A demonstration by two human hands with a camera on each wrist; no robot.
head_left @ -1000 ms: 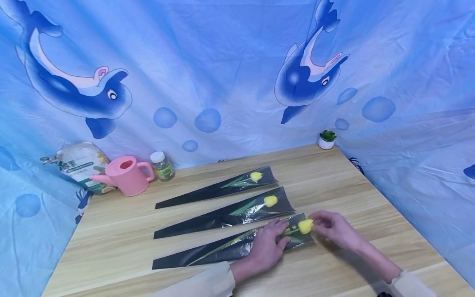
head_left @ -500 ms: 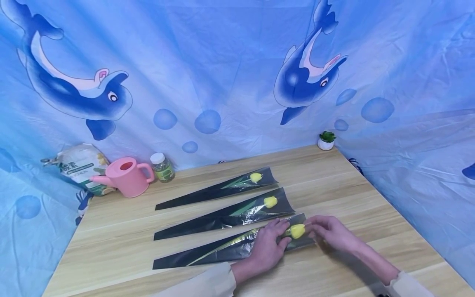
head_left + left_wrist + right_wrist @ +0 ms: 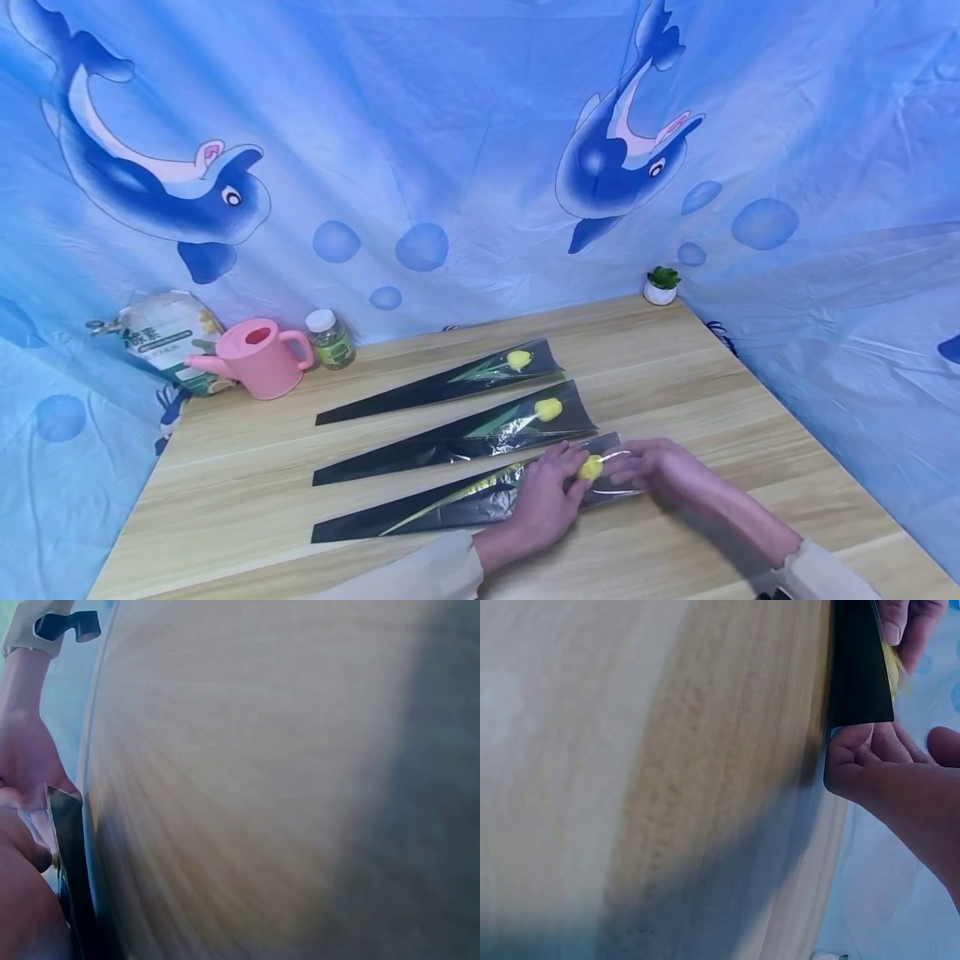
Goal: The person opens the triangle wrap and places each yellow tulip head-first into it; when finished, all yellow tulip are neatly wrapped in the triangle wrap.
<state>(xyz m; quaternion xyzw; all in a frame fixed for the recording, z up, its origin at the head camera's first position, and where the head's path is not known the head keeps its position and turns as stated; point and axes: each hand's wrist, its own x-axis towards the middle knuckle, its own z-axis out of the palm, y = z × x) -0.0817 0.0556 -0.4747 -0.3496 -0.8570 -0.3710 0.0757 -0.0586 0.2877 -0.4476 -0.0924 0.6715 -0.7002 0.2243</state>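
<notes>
A yellow tulip [image 3: 591, 467] lies in the nearest black-backed clear flower sleeve [image 3: 420, 510], its bloom just inside the wide right end. My left hand [image 3: 546, 493] rests on the sleeve, fingers spread over the film beside the bloom. From the right, my right hand [image 3: 663, 468] reaches in at the sleeve's mouth, fingertips right by the bloom and a shiny film edge crossing them. In the right wrist view, the right hand's fingers [image 3: 870, 754] are at the dark sleeve end [image 3: 861, 667], with the thumb held apart.
Two more sleeves with yellow tulips, the middle one [image 3: 450, 442] and the far one [image 3: 435, 387], lie parallel behind. A pink watering can [image 3: 262, 362], a white-capped jar [image 3: 330, 342] and a printed bag [image 3: 168, 337] stand back left. A small potted plant [image 3: 661, 286] sits back right.
The yellow bloom has slid left, deeper into the nearest sleeve. My right hand has followed it leftward, its fingers now under the film edge. The left hand stays in place.
</notes>
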